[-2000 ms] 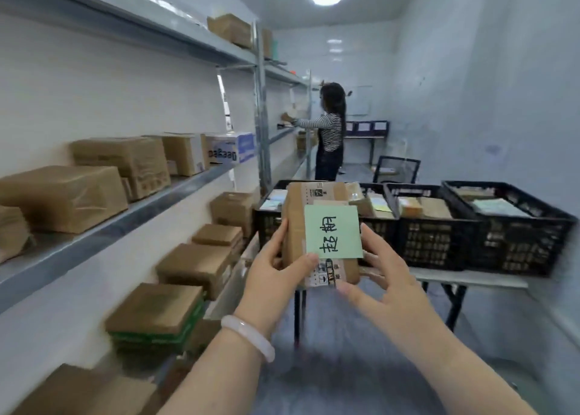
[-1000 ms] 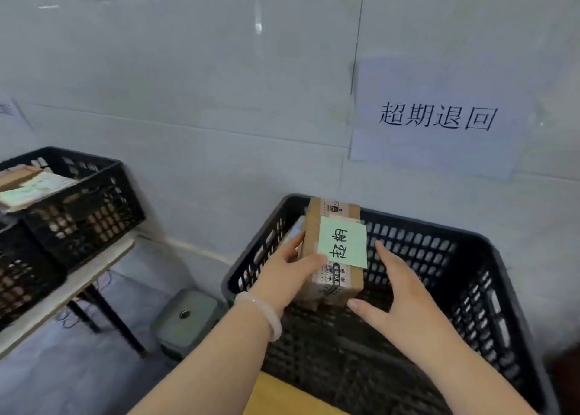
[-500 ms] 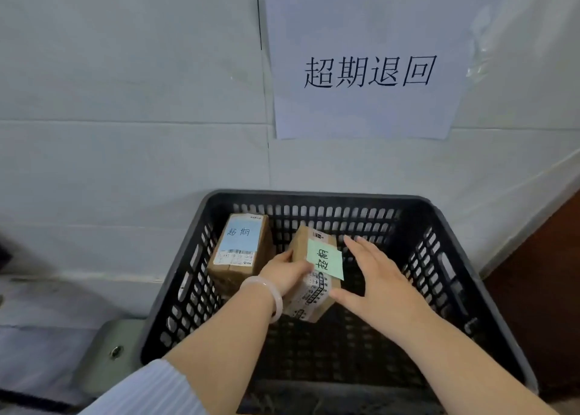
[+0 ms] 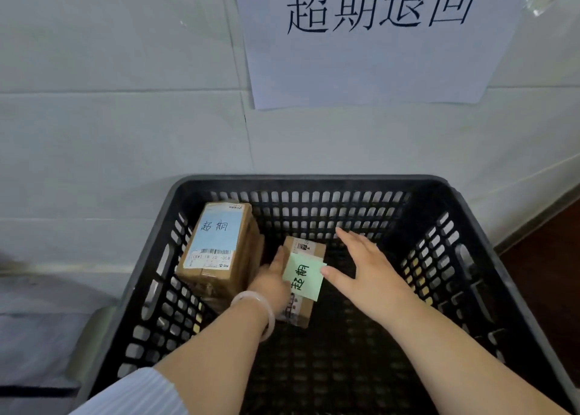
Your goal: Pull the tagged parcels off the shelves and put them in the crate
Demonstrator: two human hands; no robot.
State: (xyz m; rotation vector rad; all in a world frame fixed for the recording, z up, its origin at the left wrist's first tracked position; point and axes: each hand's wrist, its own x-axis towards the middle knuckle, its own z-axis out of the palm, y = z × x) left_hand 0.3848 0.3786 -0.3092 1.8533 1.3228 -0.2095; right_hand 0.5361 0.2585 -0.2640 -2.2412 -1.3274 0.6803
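A black plastic crate [image 4: 314, 180] stands against the white wall. Inside it, at the left, a brown parcel with a blue tag [image 4: 216, 242] leans on the crate's wall. Low in the middle of the crate is a smaller brown parcel with a green tag [image 4: 303, 276]. My left hand [image 4: 273, 278] holds that parcel by its left side, the wrist wearing a pale bangle. To the parcel's right my right hand [image 4: 367, 273] is spread with straight fingers, and its thumb tip lies at the green tag's edge.
A white paper sign [image 4: 376, 37] with handwritten characters hangs on the wall above the crate. A grey box [image 4: 91, 336] sits on the floor by the crate's left side. Brown flooring [image 4: 549, 273] shows at the right.
I turned from the shelves to the crate by the wall and lowered the green-tagged parcel into it. The parcel now sits deeper, beside the blue-tagged one, and my right hand has come off it.
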